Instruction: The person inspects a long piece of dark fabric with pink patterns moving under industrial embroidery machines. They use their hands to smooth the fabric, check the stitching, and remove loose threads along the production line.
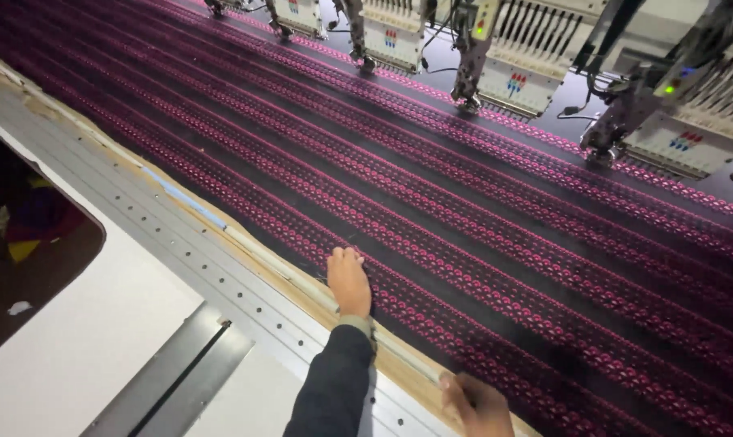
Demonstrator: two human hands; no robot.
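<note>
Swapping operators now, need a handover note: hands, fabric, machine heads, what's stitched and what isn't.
Left hand: flat on the near edge of the dark fabric, by the frame rail, holding nothing.
Right hand: at the same edge, lower in view, partly cut off; grip unclear.
Fabric lies stretched under the embroidery heads.
Done: magenta embroidered rows run across the cloth.
Left: plain dark bands between rows; cannot tell if they get stitched.

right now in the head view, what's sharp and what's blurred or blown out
Head view: the dark fabric with its pink stitched rows is fairly sharp mid-frame; the left hand on its edge is clear, the right hand at the bottom is motion-blurred; the white embroidery heads look bright and slightly washed out; the opening at left is deep in shadow.
</note>
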